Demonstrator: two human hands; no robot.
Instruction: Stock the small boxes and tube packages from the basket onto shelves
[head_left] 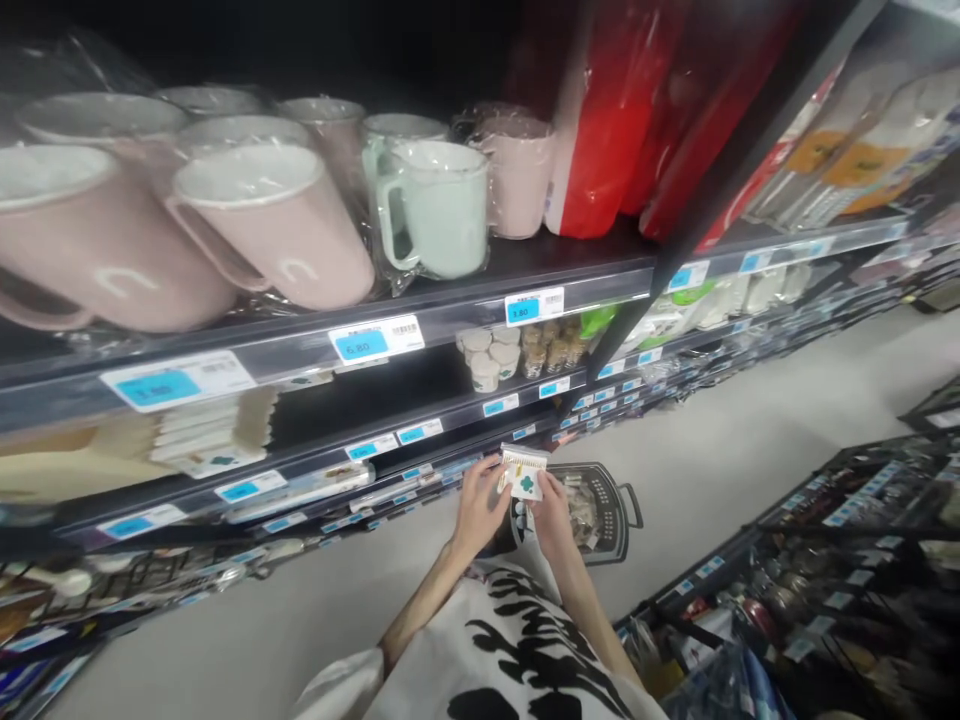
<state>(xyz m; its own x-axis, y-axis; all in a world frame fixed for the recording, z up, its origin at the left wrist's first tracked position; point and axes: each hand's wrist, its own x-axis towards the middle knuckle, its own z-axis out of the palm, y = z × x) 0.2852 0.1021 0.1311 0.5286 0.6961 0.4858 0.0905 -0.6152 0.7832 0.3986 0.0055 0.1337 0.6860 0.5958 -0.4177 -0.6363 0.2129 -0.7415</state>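
In front of my body I hold a small white pack of cotton swabs (524,473) with a green clover print and a row of thin sticks along its top. My left hand (480,502) grips its left side, fingers bent around the edge. The right side is pinched by my right hand (552,512). Below and behind the pack, a dark shopping basket (613,515) with several wrapped goods in it is partly covered by my right hand and arm.
Pink mugs (277,220) and a mint-green mug (442,205) stand on the upper shelf. Below are white packs (217,435) with clover prints and small round tubs (487,358). Price labels (377,342) line the shelf edges. Another shelf rack (795,570) stands across the grey aisle floor (720,465).
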